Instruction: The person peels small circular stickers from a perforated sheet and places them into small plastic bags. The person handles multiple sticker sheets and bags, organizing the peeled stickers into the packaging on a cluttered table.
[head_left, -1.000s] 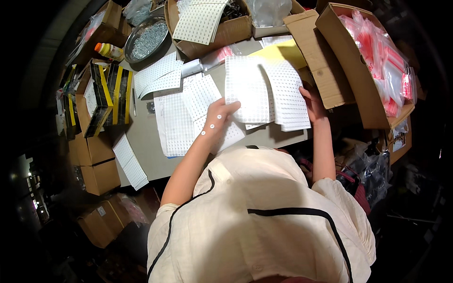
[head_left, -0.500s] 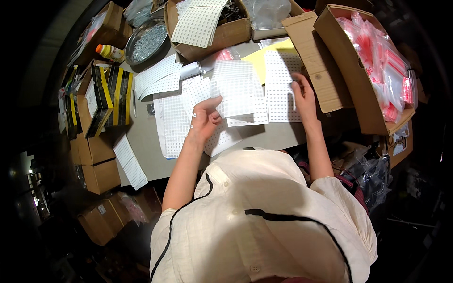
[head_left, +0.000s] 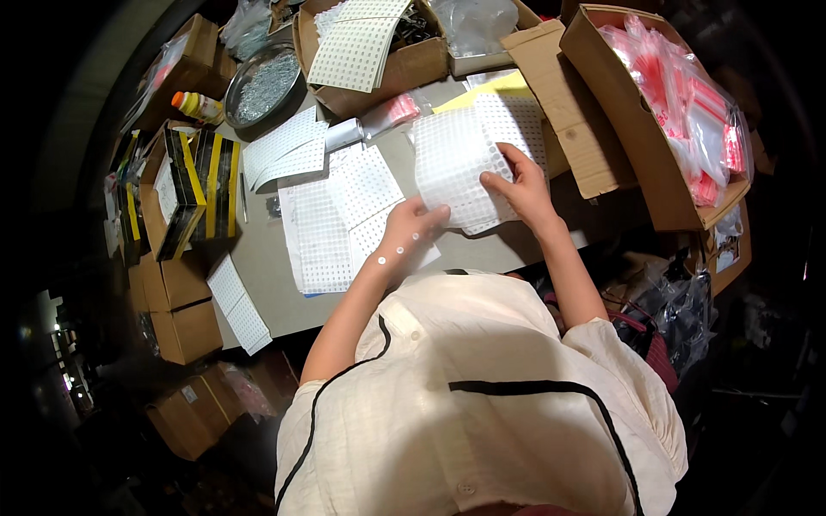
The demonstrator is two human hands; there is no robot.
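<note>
A translucent sheet of round stickers (head_left: 456, 159) is held up between both hands above the table. My left hand (head_left: 415, 225) pinches its lower left corner, somewhat smeared by motion. At the sheet's right edge my right hand (head_left: 523, 187) grips with thumb and fingers. Several small white round stickers (head_left: 399, 249) cling to my left wrist and hand. Partly behind the held sheet lies a white sheet of printed labels (head_left: 514, 116). To the left, more dotted sheets (head_left: 318, 232) overlap flat on the table.
An open carton of red-and-clear plastic bags (head_left: 688, 112) stands at right, its cardboard flap (head_left: 576, 129) hanging over the table. A bowl of small metal parts (head_left: 267, 84), an orange-capped bottle (head_left: 196, 107) and black-and-yellow boxes (head_left: 215, 181) are at left. A carton (head_left: 370, 73) with label sheets sits behind.
The translucent sheet has moved right, and my right hand has come in to grip its right edge. My left hand has shifted right with it, uncovering the sheets at left.
</note>
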